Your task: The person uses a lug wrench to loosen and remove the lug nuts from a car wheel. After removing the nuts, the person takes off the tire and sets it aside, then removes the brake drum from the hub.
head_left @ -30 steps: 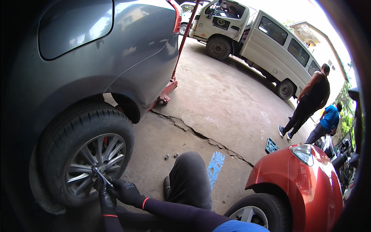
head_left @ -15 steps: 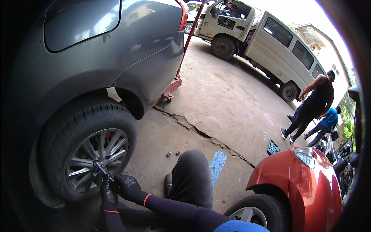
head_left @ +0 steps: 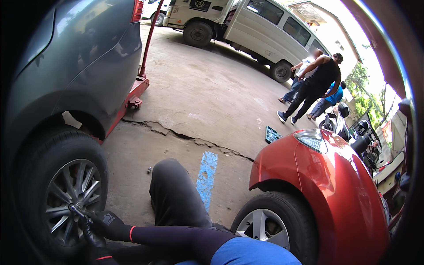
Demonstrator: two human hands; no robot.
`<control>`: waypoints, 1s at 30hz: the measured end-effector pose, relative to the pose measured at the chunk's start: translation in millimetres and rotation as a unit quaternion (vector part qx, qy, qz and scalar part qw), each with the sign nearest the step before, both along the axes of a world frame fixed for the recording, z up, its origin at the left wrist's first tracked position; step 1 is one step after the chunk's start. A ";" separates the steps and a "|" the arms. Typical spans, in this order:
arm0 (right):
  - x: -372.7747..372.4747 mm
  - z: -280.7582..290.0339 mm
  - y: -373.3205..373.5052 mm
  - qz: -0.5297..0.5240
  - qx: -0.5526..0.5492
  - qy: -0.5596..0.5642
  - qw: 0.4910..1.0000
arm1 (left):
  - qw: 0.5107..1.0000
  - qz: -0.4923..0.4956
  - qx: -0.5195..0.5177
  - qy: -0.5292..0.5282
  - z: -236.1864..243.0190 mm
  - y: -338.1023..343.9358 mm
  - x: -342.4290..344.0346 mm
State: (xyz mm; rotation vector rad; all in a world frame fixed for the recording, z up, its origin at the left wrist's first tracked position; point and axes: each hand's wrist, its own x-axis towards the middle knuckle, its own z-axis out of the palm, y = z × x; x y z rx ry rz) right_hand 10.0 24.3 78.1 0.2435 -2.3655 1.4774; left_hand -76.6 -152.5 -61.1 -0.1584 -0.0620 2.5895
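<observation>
Compared with half a second ago, the view has swung to the right, so the grey car [head_left: 84, 66] sits nearer the left edge and more of the red car [head_left: 322, 176] shows. The wheel [head_left: 78, 192] of the grey car has shifted left and down with it, and the metal tool [head_left: 80, 213] is at its hub, as it was before. The right hand [head_left: 108, 224], in a dark glove, grasps the tool's outer length; the left hand [head_left: 92, 236] is closed around it just below, the two gloves touching (how the left fingers wrap is lost in shadow and blur). The tool's near end is covered by the gloves. Beside the bent knee [head_left: 172, 190] only one small metal piece [head_left: 149, 169] shows, where two were in sight earlier. A person in a white top [head_left: 307, 64] has come into view behind the person in black [head_left: 316, 81], who partly hides them. At the top, the cab of the pale truck [head_left: 247, 35] is now cut off, and the grey car's fuel flap [head_left: 37, 33] is mostly lost past the dark rim. The left forearm is dim and cropped at the lower edge, and the tyre's lower left fades into black.
</observation>
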 end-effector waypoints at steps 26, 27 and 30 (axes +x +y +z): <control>-1.5 7.4 -4.0 -0.014 0.003 0.062 0.998 | 0.921 -0.011 -0.332 0.205 -6.9 -16.4 -11.0; -1.0 9.8 -3.7 -0.027 0.014 0.085 0.996 | 0.936 -0.041 -0.250 0.245 -7.3 -18.3 -13.7; -5.1 16.7 1.5 0.018 -0.171 -0.191 0.966 | 0.954 -0.037 -0.288 0.074 -0.5 -18.4 -14.3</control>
